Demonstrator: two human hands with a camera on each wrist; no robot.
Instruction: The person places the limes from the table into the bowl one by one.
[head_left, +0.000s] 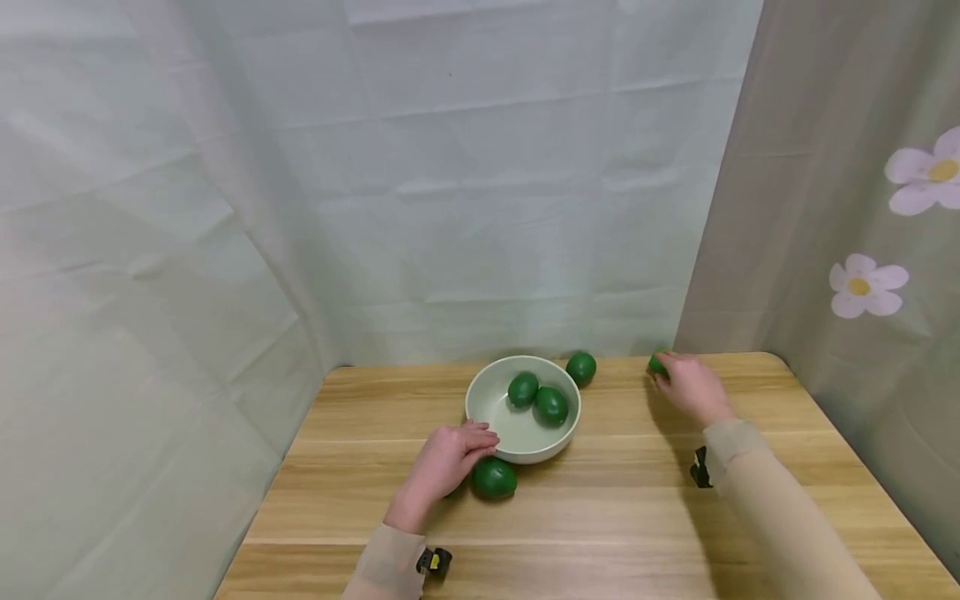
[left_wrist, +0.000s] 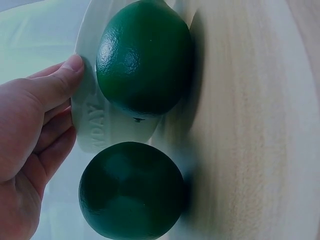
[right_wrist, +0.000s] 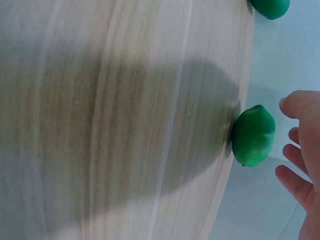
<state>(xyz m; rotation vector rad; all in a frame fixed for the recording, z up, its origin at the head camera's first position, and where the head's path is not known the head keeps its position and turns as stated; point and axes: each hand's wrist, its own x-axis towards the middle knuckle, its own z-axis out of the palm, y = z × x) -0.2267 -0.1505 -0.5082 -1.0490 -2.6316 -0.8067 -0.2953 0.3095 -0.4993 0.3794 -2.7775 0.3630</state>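
Note:
A pale bowl (head_left: 517,435) stands toward the back of the table, with two green limes (head_left: 551,406) in it. My left hand (head_left: 448,454) holds the bowl's near-left rim, thumb on one side and fingers on the other in the left wrist view. Just below that hand, a dark green lime (left_wrist: 145,57) lies against the bowl's outer wall, and a second lime (left_wrist: 131,191) sits beside it, mostly hidden in the head view. At the back right, my right hand (head_left: 693,387) hovers over another lime (right_wrist: 253,135), fingers parted and apart from it in the right wrist view.
One more lime (head_left: 581,367) lies just behind the bowl's right side, near the back edge. The wooden table (head_left: 600,517) ends close to a pale curtain (head_left: 495,225). A flower-patterned curtain (head_left: 795,275) hangs along the right side.

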